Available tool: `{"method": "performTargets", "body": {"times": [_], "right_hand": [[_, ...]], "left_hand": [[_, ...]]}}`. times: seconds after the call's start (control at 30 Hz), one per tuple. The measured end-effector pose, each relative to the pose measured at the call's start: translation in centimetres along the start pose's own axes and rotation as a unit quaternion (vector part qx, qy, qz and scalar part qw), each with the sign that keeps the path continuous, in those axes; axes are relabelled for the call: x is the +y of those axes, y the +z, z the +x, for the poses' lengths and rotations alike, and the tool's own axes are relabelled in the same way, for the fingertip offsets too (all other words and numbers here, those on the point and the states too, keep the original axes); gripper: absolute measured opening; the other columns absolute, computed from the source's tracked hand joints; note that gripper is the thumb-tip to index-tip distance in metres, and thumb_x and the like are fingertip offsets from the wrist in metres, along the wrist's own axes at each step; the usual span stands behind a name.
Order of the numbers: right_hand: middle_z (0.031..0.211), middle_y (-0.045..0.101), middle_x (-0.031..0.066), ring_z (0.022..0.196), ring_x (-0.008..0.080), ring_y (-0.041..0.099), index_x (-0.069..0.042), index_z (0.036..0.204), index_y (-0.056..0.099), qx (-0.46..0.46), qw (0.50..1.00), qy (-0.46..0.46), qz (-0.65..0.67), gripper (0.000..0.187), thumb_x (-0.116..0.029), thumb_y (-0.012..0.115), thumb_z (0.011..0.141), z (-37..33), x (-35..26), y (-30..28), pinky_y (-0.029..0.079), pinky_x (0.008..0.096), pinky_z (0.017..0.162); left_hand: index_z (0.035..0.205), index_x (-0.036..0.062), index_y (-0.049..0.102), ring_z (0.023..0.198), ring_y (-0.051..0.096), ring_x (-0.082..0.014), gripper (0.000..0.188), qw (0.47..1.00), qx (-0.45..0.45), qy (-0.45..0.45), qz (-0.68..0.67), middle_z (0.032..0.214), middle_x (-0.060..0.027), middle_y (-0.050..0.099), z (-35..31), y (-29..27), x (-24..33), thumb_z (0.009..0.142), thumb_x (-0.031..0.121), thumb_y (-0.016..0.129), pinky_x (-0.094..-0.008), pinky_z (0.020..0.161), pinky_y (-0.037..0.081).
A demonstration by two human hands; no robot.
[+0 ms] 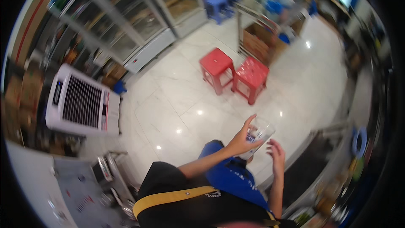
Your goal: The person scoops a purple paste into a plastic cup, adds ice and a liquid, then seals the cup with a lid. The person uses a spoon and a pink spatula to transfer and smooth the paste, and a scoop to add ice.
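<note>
A clear plastic cup (262, 130) with blue printing on its side is tilted in front of my body. My left hand (241, 142) is wrapped around it, with the thumb along the near side and the fingers at the far side. Just to the right of the cup, my right hand (276, 151) is raised with its fingers loosely bent and apart. It appears to hold nothing and not to touch the cup. Below the hands, I wear a blue apron (228, 175) with a yellow strap (168, 200) over a black top.
Two red plastic stools (217, 61) stand on the pale tiled floor (168, 101) ahead. A white air cooler (82, 101) is at the left, below glass-door fridges (122, 17). A metal cart (257, 38) with bags and cardboard stands beyond the stools. A cluttered counter (337, 177) runs along the right.
</note>
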State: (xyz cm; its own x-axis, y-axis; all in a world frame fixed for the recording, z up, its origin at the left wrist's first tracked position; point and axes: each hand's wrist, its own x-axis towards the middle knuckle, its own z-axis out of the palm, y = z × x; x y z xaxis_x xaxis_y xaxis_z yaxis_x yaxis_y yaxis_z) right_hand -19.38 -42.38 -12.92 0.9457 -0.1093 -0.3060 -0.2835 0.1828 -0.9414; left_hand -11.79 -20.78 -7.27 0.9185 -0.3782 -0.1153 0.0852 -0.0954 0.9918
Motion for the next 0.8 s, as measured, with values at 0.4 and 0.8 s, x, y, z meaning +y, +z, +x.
{"method": "performTargets", "body": {"times": [0.4, 0.8], "right_hand": [[0.107, 0.071, 0.0125, 0.091, 0.0159, 0.069, 0.009, 0.121, 0.064, -0.213, 0.971, 0.056, -0.093, 0.038, -0.012, 0.074, 0.090, 15.4, -0.1, 21.8, 0.055, 0.0276, 0.081], [0.100, 0.072, 0.0102, 0.091, 0.0142, 0.068, 0.006, 0.109, 0.068, -0.356, 0.923, 0.021, -0.147, 0.029, -0.010, 0.078, 0.086, 27.4, -0.7, 48.2, 0.053, 0.0271, 0.085]], "left_hand": [[0.146, 0.0071, 0.018, 0.111, 0.062, -0.0278, 0.096, 0.946, 0.312, -0.025, 0.080, 0.121, -0.0230, 0.050, -0.8, -15.7, -6.0, 0.079, 0.024, 0.085, -0.0361, 0.083, 0.056], [0.122, 0.0024, 0.024, 0.099, 0.066, -0.0246, 0.077, 0.910, 0.412, -0.041, 0.010, 0.121, -0.0200, 0.052, 0.1, -40.8, -6.7, 0.081, 0.027, 0.084, -0.0349, 0.079, 0.057]]}}
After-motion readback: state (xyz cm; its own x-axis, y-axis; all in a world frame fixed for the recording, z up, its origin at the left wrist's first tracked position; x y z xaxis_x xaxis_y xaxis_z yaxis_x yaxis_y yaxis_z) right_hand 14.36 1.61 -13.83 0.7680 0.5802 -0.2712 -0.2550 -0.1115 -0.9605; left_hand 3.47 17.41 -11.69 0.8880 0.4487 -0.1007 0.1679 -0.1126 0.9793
